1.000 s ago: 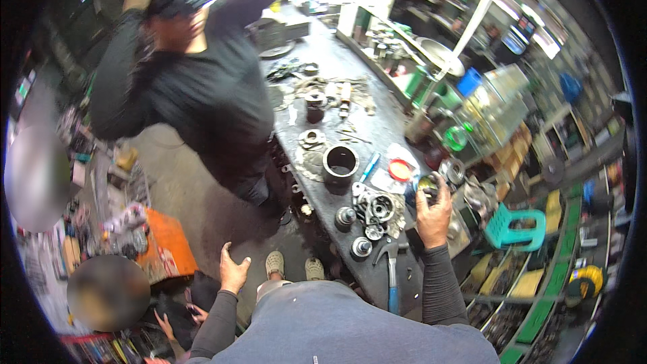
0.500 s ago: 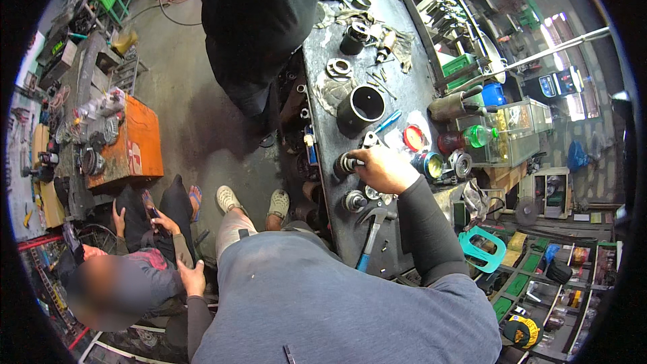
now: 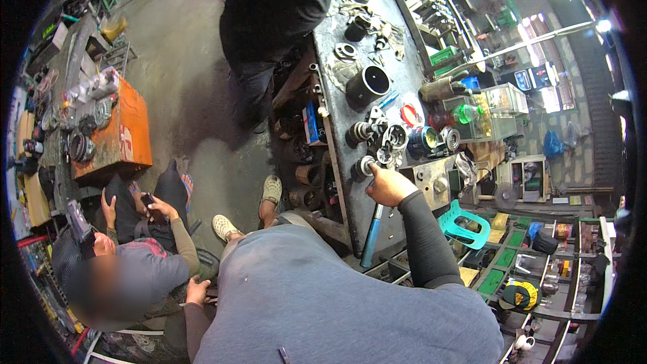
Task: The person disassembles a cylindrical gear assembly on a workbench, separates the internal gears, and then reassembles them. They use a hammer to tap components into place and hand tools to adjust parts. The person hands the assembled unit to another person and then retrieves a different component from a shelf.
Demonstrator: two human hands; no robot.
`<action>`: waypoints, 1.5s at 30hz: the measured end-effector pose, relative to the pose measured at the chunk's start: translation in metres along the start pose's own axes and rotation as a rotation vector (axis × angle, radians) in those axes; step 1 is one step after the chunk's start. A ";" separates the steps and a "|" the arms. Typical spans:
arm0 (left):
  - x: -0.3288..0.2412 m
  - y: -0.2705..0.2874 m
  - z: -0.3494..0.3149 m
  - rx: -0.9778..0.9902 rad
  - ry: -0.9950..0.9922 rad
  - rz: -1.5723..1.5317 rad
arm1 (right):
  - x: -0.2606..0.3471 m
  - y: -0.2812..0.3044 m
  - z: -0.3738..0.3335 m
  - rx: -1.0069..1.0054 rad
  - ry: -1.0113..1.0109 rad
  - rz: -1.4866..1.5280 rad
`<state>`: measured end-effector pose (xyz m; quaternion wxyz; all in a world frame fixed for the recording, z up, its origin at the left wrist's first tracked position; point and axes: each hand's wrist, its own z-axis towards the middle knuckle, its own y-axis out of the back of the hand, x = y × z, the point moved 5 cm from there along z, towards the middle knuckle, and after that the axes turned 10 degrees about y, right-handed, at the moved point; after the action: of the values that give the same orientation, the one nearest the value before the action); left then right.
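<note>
My right hand (image 3: 391,187) is over the workbench (image 3: 350,222), fingers curled together, with a fingertip at a toothed gear (image 3: 364,166). A hammer (image 3: 373,236) lies under that hand; its handle shows, its head is hidden. What the fingers grip, if anything, cannot be seen. Beyond the gear lie another geared part (image 3: 360,133) and a metal housing with a round opening (image 3: 393,137). Low at my left side, away from the bench, my left hand (image 3: 197,291) is loosely closed with nothing visible in it.
A black cylinder (image 3: 368,86), a blue can (image 3: 423,140) and a green-capped bottle (image 3: 465,114) stand farther along the bench. A standing person (image 3: 269,27) is at its far left side. Another person, seated left, holds a phone (image 3: 153,205). An orange cabinet (image 3: 128,135) stands beyond.
My right hand has left the farther geared part and come back to the nearer gear, covering the hammer's head. My left hand has lowered and its fingers have curled in. The view has shifted.
</note>
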<state>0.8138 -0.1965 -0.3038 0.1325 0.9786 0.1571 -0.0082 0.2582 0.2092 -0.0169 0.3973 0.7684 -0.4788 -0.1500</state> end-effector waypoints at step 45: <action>0.188 0.082 0.114 0.132 0.006 0.414 | 0.064 -0.004 0.003 -0.769 0.067 0.731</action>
<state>1.0208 -0.2442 -0.4039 0.0664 0.9966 -0.0476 0.0118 0.2910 0.1541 -0.0121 0.6918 0.3547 -0.6128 -0.1418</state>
